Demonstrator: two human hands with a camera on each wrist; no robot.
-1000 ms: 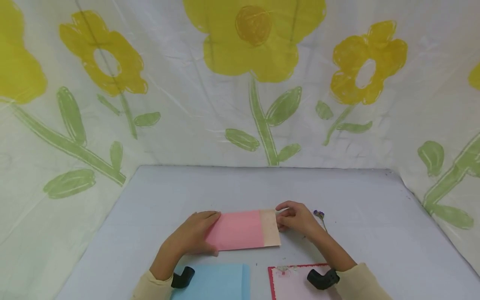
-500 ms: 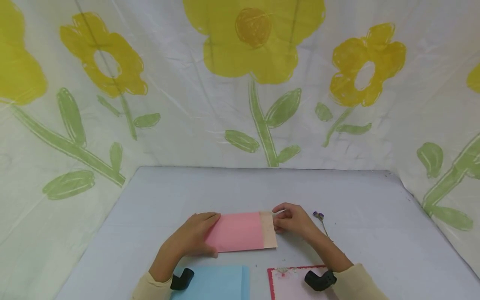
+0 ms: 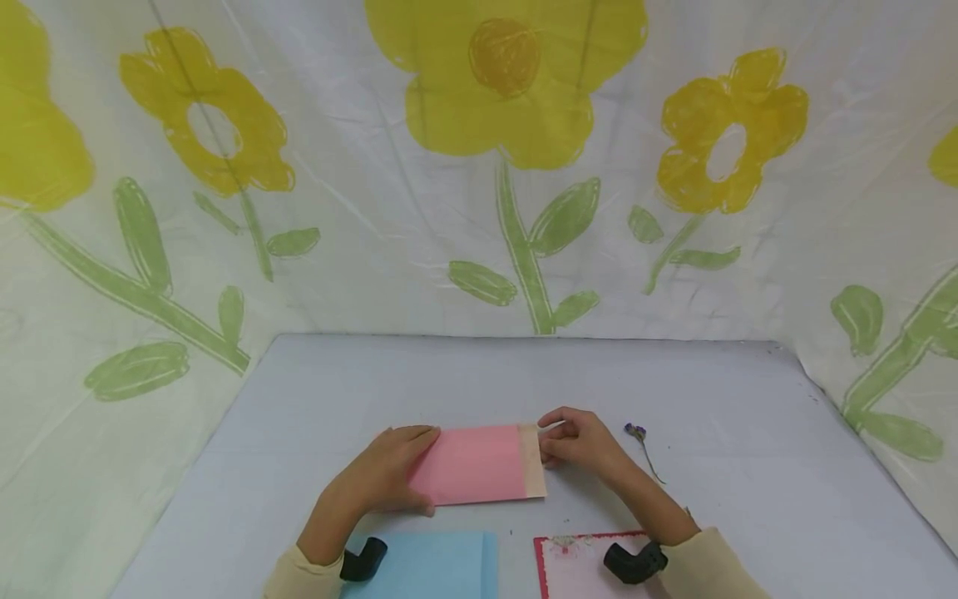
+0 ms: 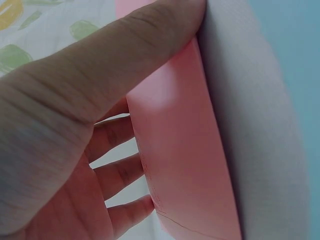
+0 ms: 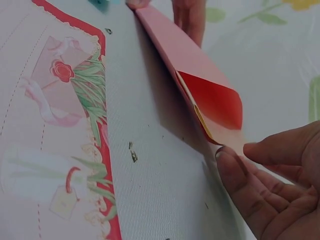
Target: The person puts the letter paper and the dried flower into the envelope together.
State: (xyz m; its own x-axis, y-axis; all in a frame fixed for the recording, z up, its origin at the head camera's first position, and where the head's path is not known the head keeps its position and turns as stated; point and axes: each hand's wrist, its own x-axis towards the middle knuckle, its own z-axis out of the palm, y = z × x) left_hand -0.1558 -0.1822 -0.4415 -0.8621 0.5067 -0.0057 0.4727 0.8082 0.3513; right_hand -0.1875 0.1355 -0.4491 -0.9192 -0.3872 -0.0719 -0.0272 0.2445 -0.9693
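A pink envelope point(image 3: 471, 466) lies sideways in the middle of the white table, its opening facing right. My left hand point(image 3: 382, 470) grips its left end, thumb along the near edge and fingers behind the far edge, as the left wrist view shows of the envelope point(image 4: 185, 135). A strip of cream paper point(image 3: 532, 462) sticks out of the opening; the rest is hidden inside. At that paper's right edge, my right hand point(image 3: 580, 441) pinches it with thumb and fingers. The right wrist view shows the envelope's gaping mouth with a red inside point(image 5: 215, 102).
A light blue folded sheet point(image 3: 427, 566) lies at the front, left of centre. To its right is a pink printed letter sheet point(image 3: 557, 574) with a red border. A dried purple flower point(image 3: 636, 431) lies right of my right hand. Behind the table hangs a flowered cloth point(image 3: 374, 249).
The cream paper has slid leftward into the envelope, so its visible strip is narrower. My right hand has moved left with it, uncovering more of the flower's stem. My left hand stays put.
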